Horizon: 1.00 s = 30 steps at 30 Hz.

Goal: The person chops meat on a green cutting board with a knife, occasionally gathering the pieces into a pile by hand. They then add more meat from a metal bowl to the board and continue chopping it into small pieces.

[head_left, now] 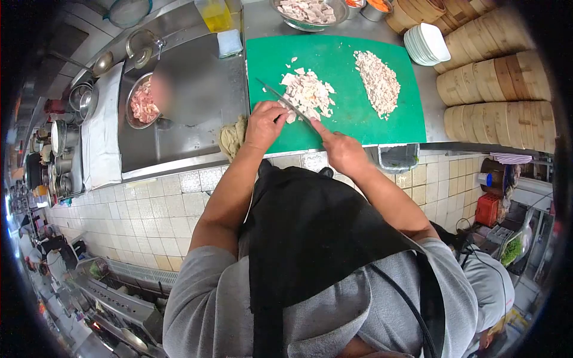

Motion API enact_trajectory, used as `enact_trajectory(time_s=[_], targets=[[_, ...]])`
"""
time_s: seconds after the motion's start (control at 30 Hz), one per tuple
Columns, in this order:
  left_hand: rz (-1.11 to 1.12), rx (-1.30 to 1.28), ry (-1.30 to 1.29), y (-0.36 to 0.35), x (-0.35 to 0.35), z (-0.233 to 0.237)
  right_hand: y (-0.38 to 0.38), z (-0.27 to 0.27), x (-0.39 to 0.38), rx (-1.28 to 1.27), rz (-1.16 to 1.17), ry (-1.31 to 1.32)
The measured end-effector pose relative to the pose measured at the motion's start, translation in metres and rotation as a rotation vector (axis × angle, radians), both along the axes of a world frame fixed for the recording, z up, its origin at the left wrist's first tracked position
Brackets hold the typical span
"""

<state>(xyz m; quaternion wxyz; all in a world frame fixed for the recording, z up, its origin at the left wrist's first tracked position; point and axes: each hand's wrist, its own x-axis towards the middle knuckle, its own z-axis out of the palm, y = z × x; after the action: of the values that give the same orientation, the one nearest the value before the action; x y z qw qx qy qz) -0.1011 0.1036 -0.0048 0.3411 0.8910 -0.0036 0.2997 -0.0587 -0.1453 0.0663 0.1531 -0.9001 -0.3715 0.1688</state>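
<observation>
Two piles; meat pieces (308,94) just beyond left fingers (280,111)

- I see a knife (285,99) slanting along the coarse pile's (310,92) near-left edge, its handle perhaps dark.
- Coarse pile: pale, uneven pieces, loosely spread on the green board (343,128).
- Fine pile (377,85): smaller pale bits, farther right.
</observation>
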Motion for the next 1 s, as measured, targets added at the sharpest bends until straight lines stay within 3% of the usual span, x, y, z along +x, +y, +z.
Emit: enact_trajectory(time_s=[0.17,0.27,0.37,0.5,0.57,0.7,0.77,0.9,1.0], targets=[[0.007,0.006,-0.019,-0.001,-0.004,0.0,0.001,0.015,-0.009,0.219,-0.042,-0.012],[0.003,-0.003,-0.012,-0.002,-0.009,0.003,-0.004,0.0,-0.003,0.093,0.001,0.017],[0.009,-0.014,-0.011,0.0,-0.011,0.0,0.0,0.023,-0.011,0.222,-0.061,0.007],[0.031,-0.032,-0.012,-0.001,-0.013,0.0,-0.011,0.009,-0.01,0.236,-0.043,-0.041],[0.038,-0.04,-0.002,-0.002,-0.016,-0.002,-0.019,0.001,-0.001,0.075,-0.023,-0.002],[0.078,-0.072,0.017,-0.001,-0.017,0.0,-0.018,0.018,-0.006,0.244,-0.099,-0.025],[0.07,-0.035,0.035,-0.002,-0.016,0.002,-0.021,0.007,-0.003,0.077,-0.097,-0.033],[0.043,0.013,0.068,-0.003,-0.015,0.001,-0.019,0.013,0.0,0.053,-0.077,-0.02],[0.049,0.019,0.077,-0.004,-0.014,-0.001,-0.017,0.016,-0.003,0.235,-0.133,-0.044]])
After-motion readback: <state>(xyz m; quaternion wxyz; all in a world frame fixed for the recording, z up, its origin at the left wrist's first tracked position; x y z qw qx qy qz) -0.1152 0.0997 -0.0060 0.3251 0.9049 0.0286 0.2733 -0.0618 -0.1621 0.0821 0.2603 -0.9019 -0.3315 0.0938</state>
